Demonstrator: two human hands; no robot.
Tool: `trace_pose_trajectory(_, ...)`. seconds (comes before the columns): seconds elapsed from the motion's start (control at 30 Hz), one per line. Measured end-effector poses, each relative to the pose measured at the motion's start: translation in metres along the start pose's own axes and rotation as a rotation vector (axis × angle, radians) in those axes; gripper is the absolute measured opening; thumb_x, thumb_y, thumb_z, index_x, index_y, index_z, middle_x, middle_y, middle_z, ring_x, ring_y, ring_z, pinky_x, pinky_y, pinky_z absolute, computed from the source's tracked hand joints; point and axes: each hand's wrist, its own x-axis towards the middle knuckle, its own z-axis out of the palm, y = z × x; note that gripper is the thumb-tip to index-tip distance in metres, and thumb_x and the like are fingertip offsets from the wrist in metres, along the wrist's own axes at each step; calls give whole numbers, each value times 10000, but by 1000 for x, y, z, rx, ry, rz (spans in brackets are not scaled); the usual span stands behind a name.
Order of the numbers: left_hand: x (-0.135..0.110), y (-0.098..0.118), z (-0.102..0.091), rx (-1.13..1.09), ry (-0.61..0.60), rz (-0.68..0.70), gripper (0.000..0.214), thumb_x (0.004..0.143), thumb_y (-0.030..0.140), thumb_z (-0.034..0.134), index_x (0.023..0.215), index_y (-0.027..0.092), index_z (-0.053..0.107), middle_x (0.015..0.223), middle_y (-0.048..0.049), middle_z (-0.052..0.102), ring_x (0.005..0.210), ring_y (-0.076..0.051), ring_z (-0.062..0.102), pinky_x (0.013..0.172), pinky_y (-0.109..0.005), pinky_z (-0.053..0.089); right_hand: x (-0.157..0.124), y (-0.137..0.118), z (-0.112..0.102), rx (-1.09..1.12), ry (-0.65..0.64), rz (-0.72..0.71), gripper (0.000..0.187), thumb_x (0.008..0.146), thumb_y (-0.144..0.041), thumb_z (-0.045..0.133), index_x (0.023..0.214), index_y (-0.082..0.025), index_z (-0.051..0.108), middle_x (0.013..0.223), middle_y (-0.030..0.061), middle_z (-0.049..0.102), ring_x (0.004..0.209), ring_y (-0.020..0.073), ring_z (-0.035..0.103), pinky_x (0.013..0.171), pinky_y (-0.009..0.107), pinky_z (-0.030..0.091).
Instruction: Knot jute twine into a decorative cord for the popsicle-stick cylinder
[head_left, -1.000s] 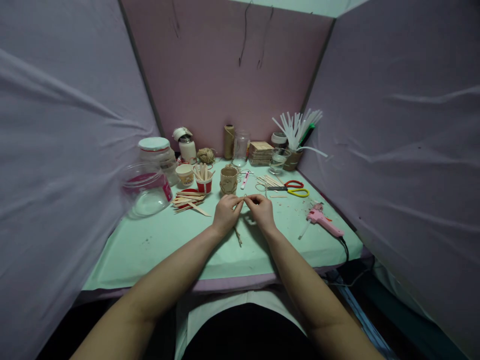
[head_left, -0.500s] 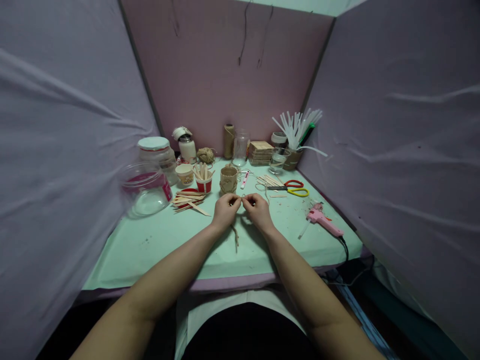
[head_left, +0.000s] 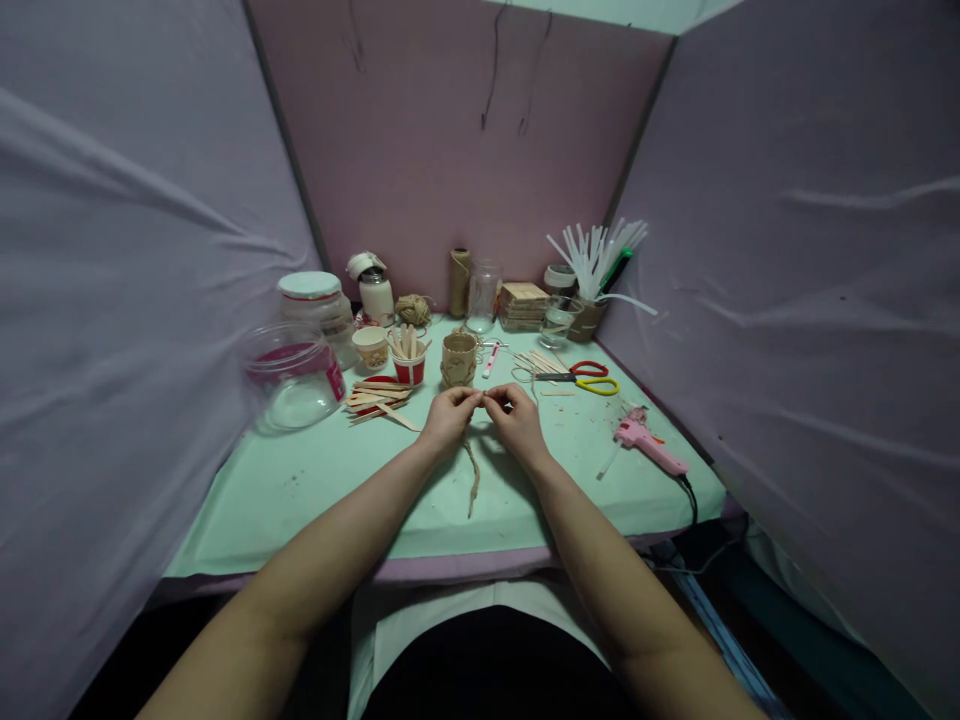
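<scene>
My left hand (head_left: 450, 415) and my right hand (head_left: 514, 418) meet fingertip to fingertip above the table, both pinched on a brown twine (head_left: 473, 480). A braided-looking tail of it hangs below my left hand toward the front of the table. A thin strand also shows beside my right hand. What the fingertips do with the twine between them is too small to make out. Just behind my hands stands a twine-wrapped cup (head_left: 458, 362), upright and apart from them.
Scissors (head_left: 577, 378) and a pink glue gun (head_left: 649, 445) lie to the right. On the left are wooden sticks (head_left: 379, 397), a red cup of sticks (head_left: 409, 370) and a large clear jar (head_left: 296, 385). Behind stand a twine ball (head_left: 413, 310) and glue sticks (head_left: 592, 260).
My fingertips have drawn closer around the twine, and the small loop above them no longer shows. The hanging tail has shifted slightly and reaches a little lower.
</scene>
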Motion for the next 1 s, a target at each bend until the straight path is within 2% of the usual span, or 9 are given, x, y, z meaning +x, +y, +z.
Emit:
trace_pose_trajectory(0.13,1,-4,-1,55,-37,61,254,699,353,625,829,137,658,671,-21,622,629,-124,523,625,-261,414,2,2,-1,57,4,47,190,787,-363,560,739,-185,605,750,35,617,717,155,556,668,287,433)
trace_pose_trajectory(0.23,0,-2,0,86,-41,80,202,703,315,620,800,141,647,754,-50,657,728,-152,579,714,-284,439,3,5,0,100,16,119,197,758,-376,578,755,-181,608,746,31,622,714,159,554,685,294,432)
trace_pose_trajectory(0.33,-2,1,1,211,-31,98,143,716,286,598,746,150,632,713,-41,648,706,-153,580,701,-282,434,4,9,0,128,34,192,189,726,-369,588,735,-180,599,710,17,603,687,153,525,666,287,416)
trace_pose_trajectory(0.5,-3,4,3,343,-67,103,106,711,250,585,669,156,610,655,-30,635,650,-152,562,658,-278,412,7,13,-3,293,156,382,199,705,-380,575,691,-183,548,619,-23,507,583,117,439,561,254,369)
trace_pose_trajectory(0.57,-3,4,3,322,-61,78,107,701,252,590,662,153,608,647,-33,633,646,-154,561,651,-278,408,9,13,-4,363,136,440,228,687,-403,600,693,-181,547,594,-36,474,549,103,409,530,244,347)
trace_pose_trajectory(0.67,-3,3,3,222,-42,28,141,689,290,608,696,149,618,650,-33,633,649,-151,558,645,-272,407,10,11,-6,416,34,499,287,660,-448,642,709,-174,573,577,-39,471,530,95,399,504,236,319)
trace_pose_trajectory(0.73,-3,1,3,149,-34,21,186,686,330,620,716,147,623,663,-34,634,662,-148,557,648,-268,409,9,9,-6,416,-24,508,310,644,-465,663,705,-171,588,576,-38,475,518,91,390,484,234,288)
trace_pose_trajectory(0.83,-2,-2,2,121,-27,30,224,688,365,627,721,143,624,676,-37,633,673,-145,555,650,-264,410,8,5,-7,362,-55,444,295,641,-450,675,648,-173,575,540,-46,453,498,86,360,481,241,262)
trace_pose_trajectory(1.0,-2,-1,1,250,-43,57,207,716,348,602,716,143,624,671,-27,624,652,-138,545,644,-263,400,6,5,-5,229,-1,338,274,661,-426,649,597,-177,553,539,-38,465,539,103,387,535,254,299)
